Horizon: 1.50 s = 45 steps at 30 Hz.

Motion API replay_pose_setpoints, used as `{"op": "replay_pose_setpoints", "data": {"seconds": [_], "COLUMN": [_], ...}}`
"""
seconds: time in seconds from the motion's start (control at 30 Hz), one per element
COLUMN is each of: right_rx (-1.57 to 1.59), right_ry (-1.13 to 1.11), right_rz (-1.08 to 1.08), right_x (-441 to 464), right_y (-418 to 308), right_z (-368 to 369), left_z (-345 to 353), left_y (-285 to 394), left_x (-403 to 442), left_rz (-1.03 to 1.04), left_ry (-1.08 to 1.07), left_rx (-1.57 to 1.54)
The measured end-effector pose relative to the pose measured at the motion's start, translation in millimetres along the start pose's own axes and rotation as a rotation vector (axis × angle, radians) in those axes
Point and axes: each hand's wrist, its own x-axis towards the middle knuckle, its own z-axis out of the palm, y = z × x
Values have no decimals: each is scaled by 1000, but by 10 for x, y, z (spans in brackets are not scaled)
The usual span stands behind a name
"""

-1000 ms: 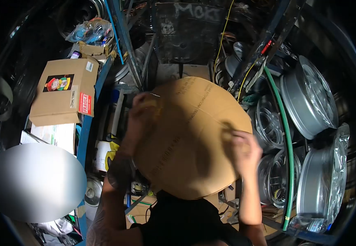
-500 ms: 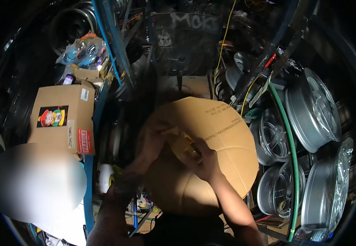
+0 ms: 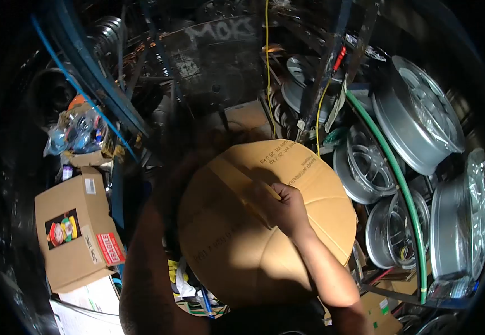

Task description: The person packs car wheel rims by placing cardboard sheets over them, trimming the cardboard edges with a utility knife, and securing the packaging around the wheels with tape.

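A round, cardboard-covered bundle [image 3: 315, 195] with printed lettering lies in front of me. My right hand [image 3: 287, 209] is closed around a roll of tape [image 3: 260, 202] over its middle, the roll partly hidden by my fingers. From the roll a strip of brownish tape [image 3: 228, 172] runs to the upper left edge of the cardboard. My left hand [image 3: 189, 159] is near that edge, in deep shadow; its fingers cannot be made out.
Silver wheel rims [image 3: 415, 117] are stacked at the right behind a green hose [image 3: 390, 153]. At the left are a cardboard box [image 3: 66, 268] with a red label and a plastic bag [image 3: 77, 131]. Blue metal posts [image 3: 97, 72] rise at the upper left.
The view has turned, shifting the left box downward. My left hand has moved up and away from my right hand, and a strip of tape now stretches from the roll.
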Motion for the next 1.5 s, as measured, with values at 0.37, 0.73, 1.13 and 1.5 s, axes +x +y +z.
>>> {"op": "replay_pose_setpoints", "data": {"seconds": [0.37, 0.73, 1.13, 1.5], "right_rx": [-379, -403, -381, 249], "right_ry": [170, 416, 353, 91], "right_rz": [289, 382, 242, 192], "right_x": [-1897, -2891, -2389, -2291], "right_y": [55, 1344, 1908, 2102], "right_z": [-1173, -1467, -1465, -1544], "left_z": [409, 859, 2205, 1115], "left_y": [93, 380, 371, 317], "left_x": [-282, -152, -2178, 141], "left_rz": [-168, -191, 889, -185], "left_ry": [-454, -512, -425, -131], "left_rx": [-298, -332, 751, 947]}}
